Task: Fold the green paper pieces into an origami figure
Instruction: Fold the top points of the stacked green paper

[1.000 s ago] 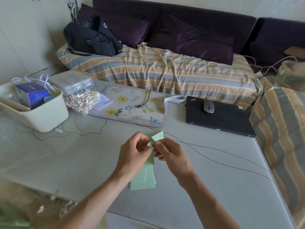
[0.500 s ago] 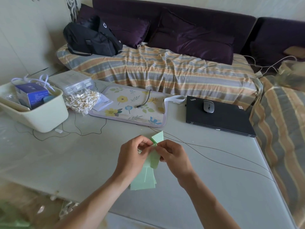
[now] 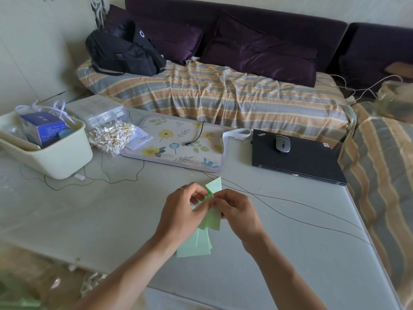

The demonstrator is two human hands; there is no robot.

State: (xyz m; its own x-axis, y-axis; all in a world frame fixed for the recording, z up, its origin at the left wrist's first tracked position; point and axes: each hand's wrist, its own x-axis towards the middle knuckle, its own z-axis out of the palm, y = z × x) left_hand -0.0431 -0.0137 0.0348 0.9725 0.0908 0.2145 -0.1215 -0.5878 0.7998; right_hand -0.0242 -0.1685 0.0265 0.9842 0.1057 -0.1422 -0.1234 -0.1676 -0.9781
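Nearby, laptop, floral mat, thin cables

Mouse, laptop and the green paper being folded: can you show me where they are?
mouse (image 3: 283,143), head view, on its top shell.
laptop (image 3: 308,161), head view, on its closed black lid.
green paper (image 3: 215,185), head view, on the flap sticking up above the fingers.

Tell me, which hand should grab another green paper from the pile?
Probably the left hand. The green paper pile lies right beneath it, while the right hand sits farther over, pinching the folded green piece.
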